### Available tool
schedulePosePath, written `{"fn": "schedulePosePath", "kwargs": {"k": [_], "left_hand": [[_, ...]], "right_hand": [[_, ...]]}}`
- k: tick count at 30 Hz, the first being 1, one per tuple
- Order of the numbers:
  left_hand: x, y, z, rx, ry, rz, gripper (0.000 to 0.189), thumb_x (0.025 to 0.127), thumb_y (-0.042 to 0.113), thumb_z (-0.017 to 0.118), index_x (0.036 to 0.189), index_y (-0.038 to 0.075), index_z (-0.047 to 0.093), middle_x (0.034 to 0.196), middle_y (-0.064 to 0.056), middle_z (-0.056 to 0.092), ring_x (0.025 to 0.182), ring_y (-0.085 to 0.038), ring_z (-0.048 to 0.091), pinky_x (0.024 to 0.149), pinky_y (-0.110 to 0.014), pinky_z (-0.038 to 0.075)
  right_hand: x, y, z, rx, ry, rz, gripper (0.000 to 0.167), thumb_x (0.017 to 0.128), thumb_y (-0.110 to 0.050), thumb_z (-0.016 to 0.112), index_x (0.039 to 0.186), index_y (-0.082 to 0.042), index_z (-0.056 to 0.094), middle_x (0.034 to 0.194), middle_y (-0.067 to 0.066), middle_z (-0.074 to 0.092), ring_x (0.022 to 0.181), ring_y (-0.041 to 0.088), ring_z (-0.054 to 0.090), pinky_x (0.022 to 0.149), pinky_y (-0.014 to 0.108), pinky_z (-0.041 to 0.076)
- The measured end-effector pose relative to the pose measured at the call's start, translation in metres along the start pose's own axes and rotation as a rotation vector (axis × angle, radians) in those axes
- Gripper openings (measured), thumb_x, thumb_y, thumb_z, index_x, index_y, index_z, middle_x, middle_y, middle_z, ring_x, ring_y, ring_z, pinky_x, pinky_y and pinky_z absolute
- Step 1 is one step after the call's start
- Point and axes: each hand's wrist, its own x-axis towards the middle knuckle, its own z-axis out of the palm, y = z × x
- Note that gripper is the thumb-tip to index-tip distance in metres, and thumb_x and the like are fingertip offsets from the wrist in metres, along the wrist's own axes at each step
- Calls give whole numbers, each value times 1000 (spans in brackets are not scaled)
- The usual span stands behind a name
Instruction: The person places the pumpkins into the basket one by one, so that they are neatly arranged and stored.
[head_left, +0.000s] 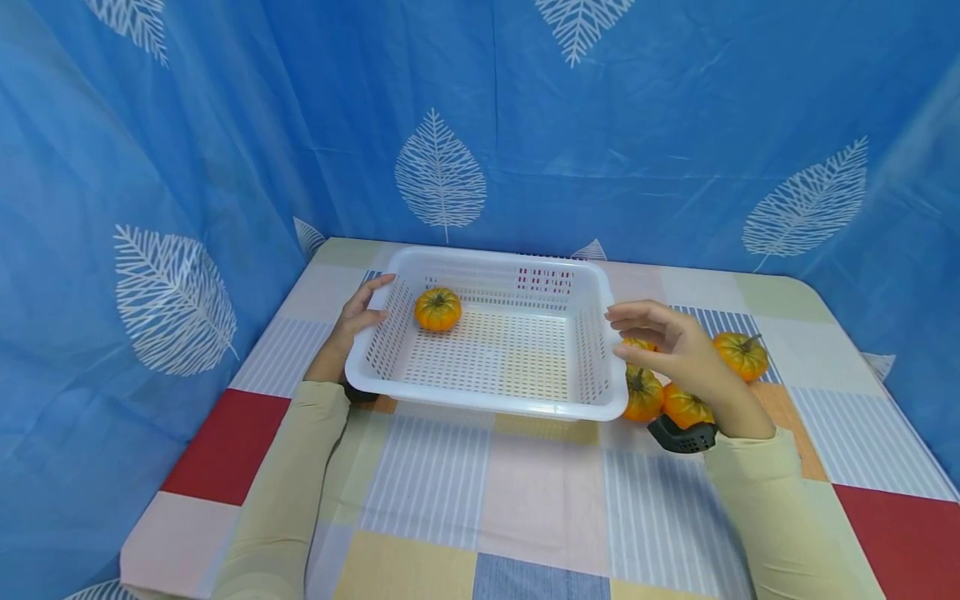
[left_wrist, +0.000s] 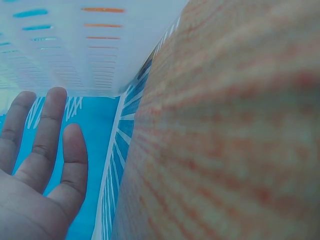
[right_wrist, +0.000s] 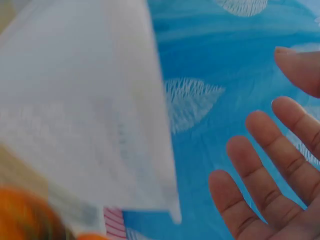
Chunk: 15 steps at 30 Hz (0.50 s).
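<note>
head view: a white basket (head_left: 487,404) sits on the counter (head_left: 543,500), long axis left to right, between the left hand (head_left: 354,321) and right hand (head_left: 671,342). both have fingers spread loosely, gripping nothing; the left seems nearer its short rim, contact unclear. one small pumpkin (head_left: 438,309) lies inside, toward the left.

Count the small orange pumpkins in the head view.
5 visible: one ribbed orange pumpkin inside the white perforated plastic basket; right of it, one pumpkin partly behind the bare right hand, two pumpkins below it in frame, one pumpkin at far right. The hand may hide more.
</note>
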Motion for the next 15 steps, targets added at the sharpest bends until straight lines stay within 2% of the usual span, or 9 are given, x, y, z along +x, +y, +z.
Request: {"fn": "schedulePosePath", "kwargs": {"k": [3,10,15], "left_hand": [[0,0,0,0,9,2,65,95,-6,37,156,15,46,174,-29,18,143,-37,41,101,-33,54],[-1,1,1,34,20,-10,66,95,-3,38,161,1,34,171,-32,18,137,-35,47,95,-33,57],[0,2,2,18,14,-13,66,95,-3,37,160,6,37,174,-31,14,145,-44,35,99,-34,54]], "right_hand": [[-5,7,-9,5,11,-1,40,97,10,71,136,5,66,132,-3,71,117,13,68,95,19,55],[-21,20,-30,-47,18,10,39,98,10,69,136,7,65,130,-16,71,116,3,67,93,17,55],[-33,27,-42,-67,14,34,36,100,10,66,136,8,64,128,-17,71,115,1,67,87,18,58]]}}
